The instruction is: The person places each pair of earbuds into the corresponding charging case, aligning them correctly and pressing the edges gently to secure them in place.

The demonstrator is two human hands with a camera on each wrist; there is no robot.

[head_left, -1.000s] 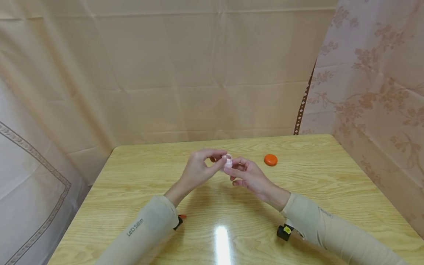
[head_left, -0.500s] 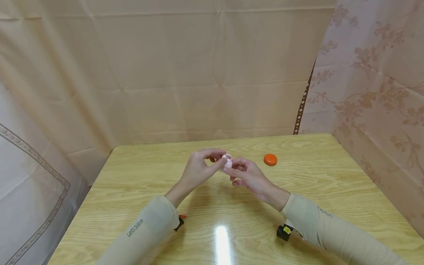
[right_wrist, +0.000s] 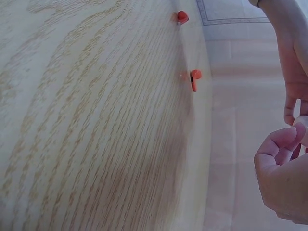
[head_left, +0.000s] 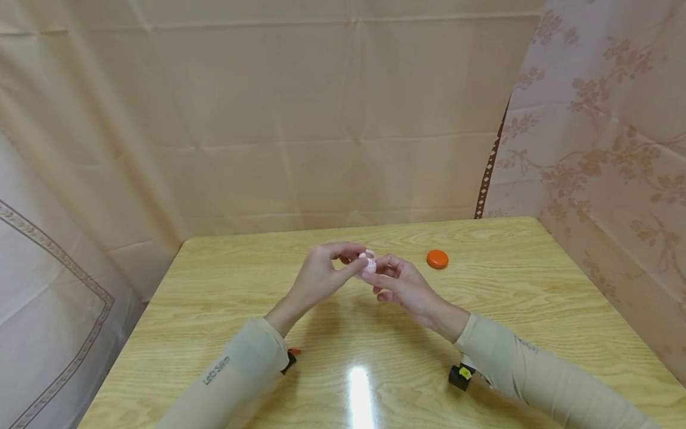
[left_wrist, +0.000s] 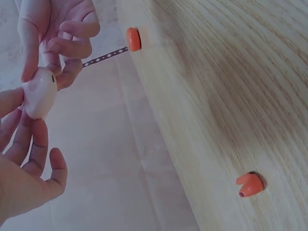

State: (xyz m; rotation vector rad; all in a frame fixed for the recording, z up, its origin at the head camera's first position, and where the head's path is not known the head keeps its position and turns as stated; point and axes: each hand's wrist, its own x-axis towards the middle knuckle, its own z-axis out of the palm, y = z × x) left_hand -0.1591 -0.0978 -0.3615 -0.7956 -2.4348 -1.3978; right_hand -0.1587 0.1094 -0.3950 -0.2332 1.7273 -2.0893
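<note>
A small white rounded case (head_left: 370,267), like an earbud charging case, is held up over the table between both hands. My left hand (head_left: 320,269) pinches it from the left with thumb and fingertips. From the right, my right hand (head_left: 408,290) grips its lower part, thumb in front. In the left wrist view the case (left_wrist: 43,98) shows a smooth oval side with a small dark slot near one end. Fingers cover much of it in the right wrist view. To the right of my right hand lies a round orange case (head_left: 437,258).
The hands are above a wood-grain table (head_left: 509,286) with cloth curtains (head_left: 278,119) behind and beside it. A small orange piece (left_wrist: 251,184) lies on the tabletop. The right wrist view shows an orange earbud-shaped piece (right_wrist: 195,79) and another orange piece (right_wrist: 182,18).
</note>
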